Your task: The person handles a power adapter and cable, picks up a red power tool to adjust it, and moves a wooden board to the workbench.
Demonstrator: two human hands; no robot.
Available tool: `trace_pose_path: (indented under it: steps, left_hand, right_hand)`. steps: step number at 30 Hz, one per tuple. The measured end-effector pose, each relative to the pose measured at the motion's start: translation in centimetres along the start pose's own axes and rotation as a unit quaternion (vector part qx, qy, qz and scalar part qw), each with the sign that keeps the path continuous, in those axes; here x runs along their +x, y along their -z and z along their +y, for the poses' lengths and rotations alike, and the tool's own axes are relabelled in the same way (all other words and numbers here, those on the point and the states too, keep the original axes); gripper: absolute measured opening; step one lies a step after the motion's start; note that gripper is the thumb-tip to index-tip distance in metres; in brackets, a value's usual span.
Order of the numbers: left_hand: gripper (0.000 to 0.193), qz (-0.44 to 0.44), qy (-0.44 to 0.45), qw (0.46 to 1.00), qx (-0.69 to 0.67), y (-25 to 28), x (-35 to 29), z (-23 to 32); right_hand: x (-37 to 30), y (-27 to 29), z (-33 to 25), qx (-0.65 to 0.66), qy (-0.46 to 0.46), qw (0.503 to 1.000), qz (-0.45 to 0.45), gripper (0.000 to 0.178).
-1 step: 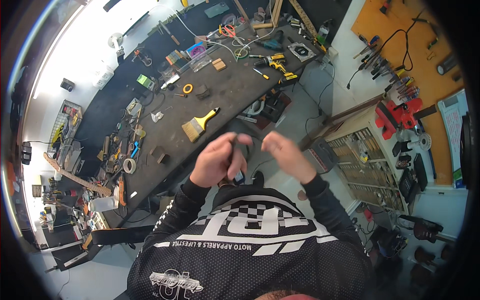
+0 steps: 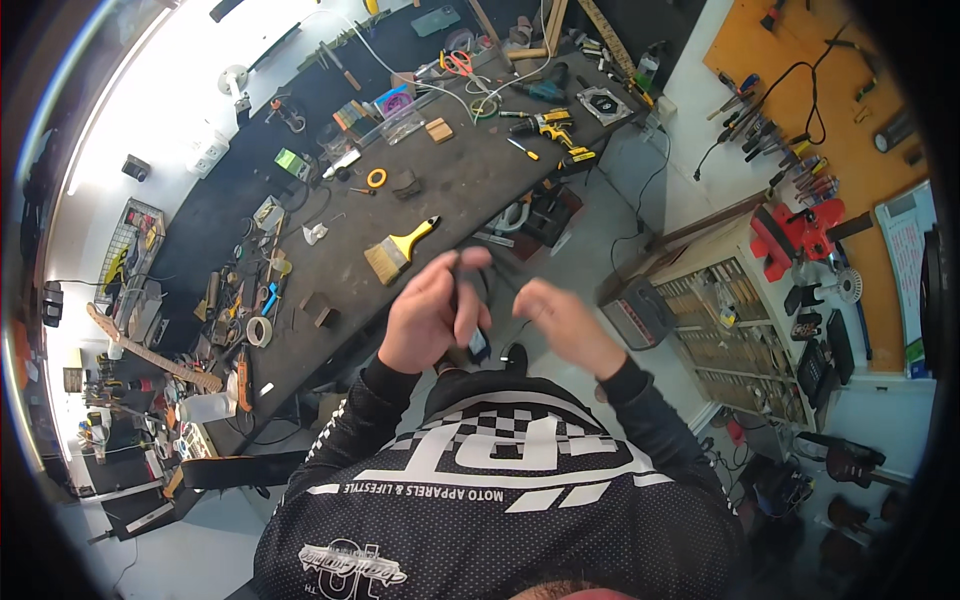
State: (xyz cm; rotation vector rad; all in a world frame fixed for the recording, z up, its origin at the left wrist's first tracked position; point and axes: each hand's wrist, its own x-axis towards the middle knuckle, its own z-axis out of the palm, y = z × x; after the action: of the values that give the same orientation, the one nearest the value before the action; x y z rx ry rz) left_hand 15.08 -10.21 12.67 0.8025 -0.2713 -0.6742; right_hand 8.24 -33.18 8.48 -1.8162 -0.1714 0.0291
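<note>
Both my hands are raised in front of my body, just off the near edge of the workbench (image 2: pixel 345 215). My left hand (image 2: pixel 432 312) has its fingers curled, with a thin, dark, blurred thing near the fingertips that I cannot make out. A short gap to the right, my right hand (image 2: pixel 570 325) is closed, fingertips pressed together and turned toward the left hand. What it pinches, if anything, is too small to tell. Closest to the left hand on the bench lies a wide paintbrush (image 2: pixel 400 246) with a yellow handle.
A yellow tape roll (image 2: pixel 376 178), a dark block (image 2: pixel 320 309) and a yellow-black cordless drill (image 2: pixel 548 128) are on the bench. Tools clutter its left end near a guitar neck (image 2: pixel 160 362). A drawer cabinet (image 2: pixel 700 300) and a tool board (image 2: pixel 800 60) stand at right.
My left fingertips have moved slightly up toward the bench. My right hand has shifted a little down and left. The things on the bench stay where they were.
</note>
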Motion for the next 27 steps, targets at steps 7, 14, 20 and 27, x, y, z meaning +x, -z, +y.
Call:
trace_pose_path:
  steps: [7,14,20,27]
  left_hand:
    - [0.032,-0.055,0.020,0.874,0.483,-0.1,-0.3,-0.6]
    - [0.036,-0.203,0.230,0.915,0.261,2.4,1.2,3.4]
    - [0.045,-0.224,0.134,0.965,0.016,4.2,2.5,4.5]
    - [0.052,-0.153,0.072,0.958,0.230,4.0,6.4,4.7]
  right_hand:
    - [-1.6,-1.1,-5.5,-0.195,0.039,0.972,-0.126,0.024]
    - [0.8,1.0,-5.1,0.030,0.005,0.991,-0.133,0.026]
    - [0.3,-3.2,-3.1,0.111,-0.073,0.989,0.062,0.025]
    - [-0.4,-8.7,-8.7,-0.194,-0.118,0.974,-0.005,0.026]
